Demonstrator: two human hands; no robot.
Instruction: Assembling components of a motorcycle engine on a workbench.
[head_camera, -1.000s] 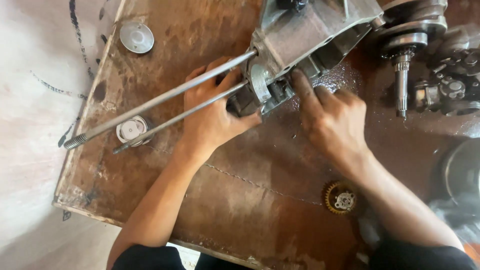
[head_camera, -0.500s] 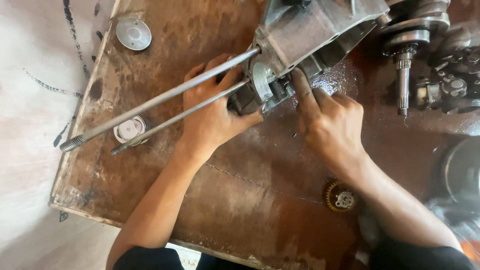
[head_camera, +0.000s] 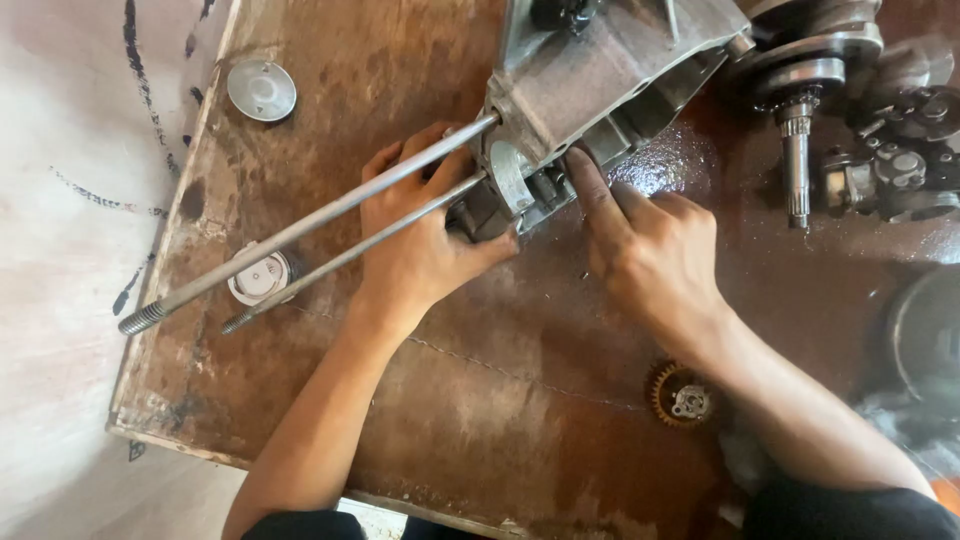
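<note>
A grey metal engine case (head_camera: 610, 75) lies at the top middle of a brown, oily board (head_camera: 480, 400). Two long threaded studs (head_camera: 320, 235) stick out of it toward the lower left. My left hand (head_camera: 420, 240) reaches under the studs and grips the lower corner of the case, thumb beneath it. My right hand (head_camera: 650, 250) rests beside it, its index finger pushed into the case's open side; what the fingertip touches is hidden.
A round metal cap (head_camera: 261, 90) lies at the board's top left and another disc (head_camera: 258, 277) sits under the studs. A small toothed gear (head_camera: 682, 397) lies near my right forearm. A crankshaft (head_camera: 800, 110) and other engine parts (head_camera: 900, 160) stand at the right.
The view has shifted slightly, so the case sits a little higher in the picture. Both hands keep the same hold; my right index finger stays at the case opening.
</note>
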